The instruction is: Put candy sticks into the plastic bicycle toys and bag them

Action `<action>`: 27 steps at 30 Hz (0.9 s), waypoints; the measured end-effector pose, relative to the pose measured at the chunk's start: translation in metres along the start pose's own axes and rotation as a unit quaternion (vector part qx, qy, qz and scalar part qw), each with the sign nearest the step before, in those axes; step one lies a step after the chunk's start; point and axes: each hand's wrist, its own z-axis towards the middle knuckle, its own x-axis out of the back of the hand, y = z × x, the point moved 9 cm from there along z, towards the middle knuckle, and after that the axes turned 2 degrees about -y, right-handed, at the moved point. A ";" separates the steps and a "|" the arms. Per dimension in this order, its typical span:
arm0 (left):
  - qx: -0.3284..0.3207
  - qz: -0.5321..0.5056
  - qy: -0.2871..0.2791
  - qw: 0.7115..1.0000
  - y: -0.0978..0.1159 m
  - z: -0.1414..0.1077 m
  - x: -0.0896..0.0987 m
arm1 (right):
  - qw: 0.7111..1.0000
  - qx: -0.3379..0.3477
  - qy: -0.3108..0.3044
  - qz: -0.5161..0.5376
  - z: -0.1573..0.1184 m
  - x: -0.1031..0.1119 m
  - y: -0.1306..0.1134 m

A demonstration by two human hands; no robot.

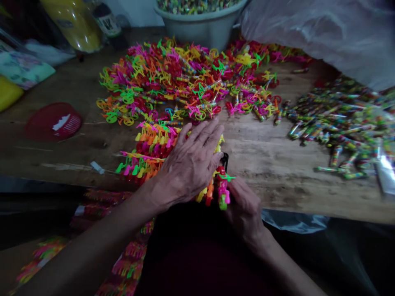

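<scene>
Spreading flat, fingers near-straight, the left hand (189, 168) is pressing over the rows of bright plastic pieces (151, 158) at the counter (262, 164) edge. The right hand (247, 205) is curling just beside the row's pink-and-green end piece (223, 191); whether it is gripping anything, I cannot tell. A black object (226, 159) is showing near the left fingertips, partly hidden.

Risks, my judgement: the end piece is sitting near the edge, so a sideways nudge from the right hand could tip it off. Uneven pressure from the left palm could be skewing rows or bending thin parts. The loose pile (173, 78) is lying close beyond the fingers; a forward slide could be mixing strays in.
</scene>
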 end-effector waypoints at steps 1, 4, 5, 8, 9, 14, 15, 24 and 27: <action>-0.001 -0.015 -0.001 1.000 -0.001 0.000 0.002 | 1.000 0.004 -0.002 0.002 0.000 -0.001 -0.001; 0.007 -0.078 -0.017 0.997 -0.004 -0.001 0.010 | 1.000 0.007 -0.001 0.018 0.001 -0.003 -0.001; 0.007 -0.091 -0.021 0.996 -0.004 -0.002 0.014 | 1.000 0.008 0.003 0.023 0.000 -0.003 -0.001; -0.021 -0.083 -0.032 0.996 0.007 -0.006 0.023 | 0.999 0.016 0.021 0.032 0.000 0.000 -0.001; -0.035 -0.073 -0.040 0.996 0.013 -0.008 0.023 | 0.999 0.018 0.024 0.037 0.000 0.000 -0.001; -0.045 -0.038 -0.071 0.996 0.023 -0.004 0.003 | 0.999 0.008 -0.024 0.041 0.006 -0.006 0.005; -0.035 -0.033 -0.072 0.996 0.021 -0.002 -0.001 | 0.999 0.003 -0.038 0.036 0.008 -0.008 0.007; -0.015 -0.025 -0.082 0.996 0.023 -0.009 -0.001 | 1.000 0.010 -0.008 0.027 -0.006 -0.014 0.004; -0.014 -0.016 -0.077 0.997 0.022 -0.014 0.000 | 0.997 0.027 -0.041 0.051 -0.006 -0.007 0.003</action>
